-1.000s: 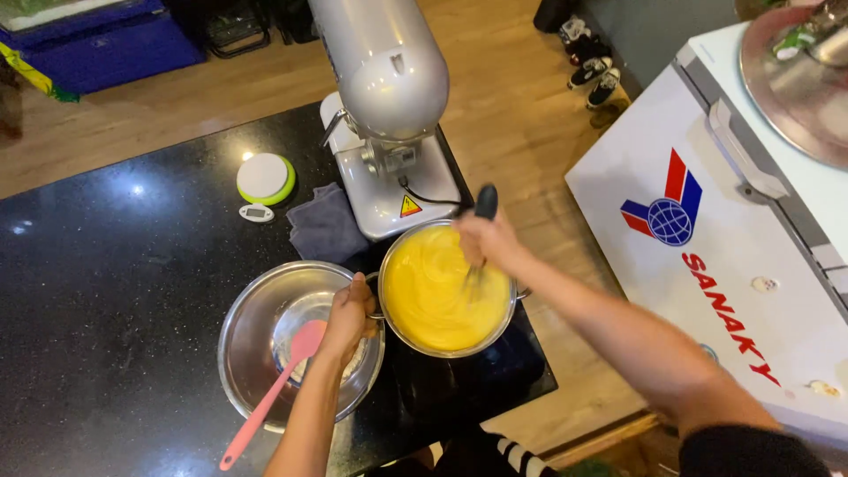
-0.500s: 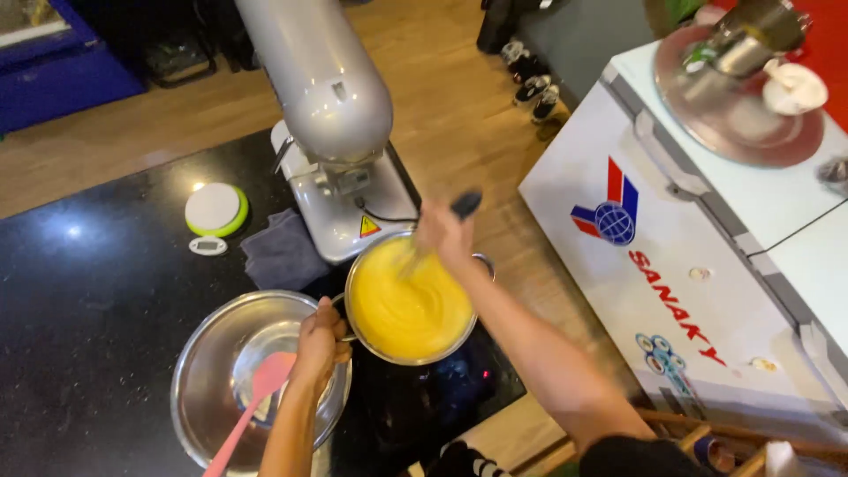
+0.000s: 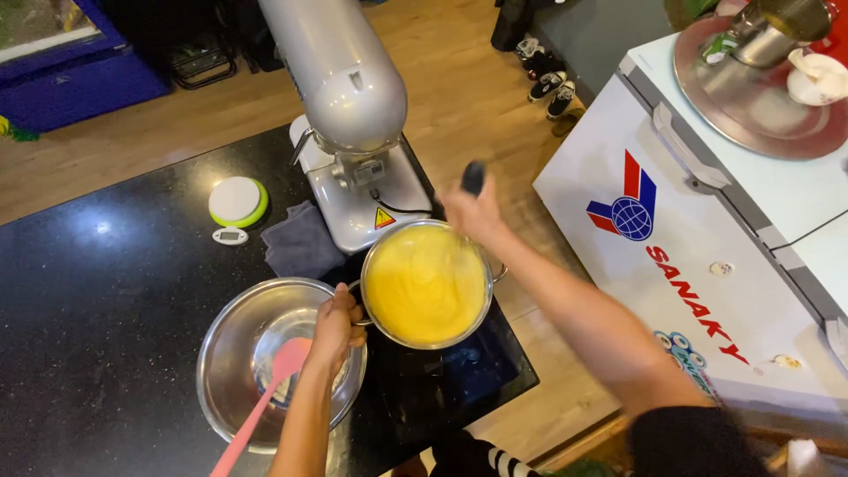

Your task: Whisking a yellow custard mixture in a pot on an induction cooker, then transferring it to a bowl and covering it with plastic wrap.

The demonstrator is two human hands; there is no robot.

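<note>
Left hand (image 3: 334,325) grips pot (image 3: 427,284); right hand (image 3: 473,210) — whisk (image 3: 473,177).

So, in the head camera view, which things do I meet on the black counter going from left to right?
Round white and green scale → grey cloth → left hand on the pot's handle → pot of yellow batter → right hand gripping a dark-handled utensil.

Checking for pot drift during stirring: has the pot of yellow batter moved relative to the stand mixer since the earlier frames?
No. The pot sits just in front of the stand mixer base as before; only the camera shifted.
</note>
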